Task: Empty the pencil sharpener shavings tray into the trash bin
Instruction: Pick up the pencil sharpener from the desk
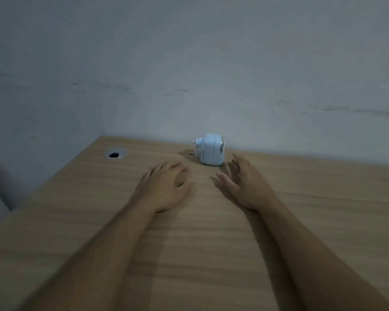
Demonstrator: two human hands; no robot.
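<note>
Forearms: reaching forward over the wooden desk (211, 254) from the near edge, both bare, converging slightly toward the far side.
Left hand (164, 187): hovering or resting palm-down on the desk, fingers loosely spread and gently curled, gripping nothing; lying near and to the left of the sharpener, not touching it.
Right hand (245, 187): turning on edge with thumb stretched toward the left hand, fingers splayed wide and pointing toward the far wall, gripping nothing; fingertips ending just beside the sharpener's right side, contact too blurred to tell.
Gap between hands: leaving a bare strip of desk leading straight to the sharpener, nothing blocking it.
Pencil sharpener (211, 151): sitting upright near the far edge of the desk, pale blue-white, crank handle sticking out on its left; shavings tray not distinguishable from the body.
Cable hole (115, 153): sitting in the far left corner, well apart from the sharpener.
Wall (189, 63): rising directly behind the desk, plain grey.
</note>
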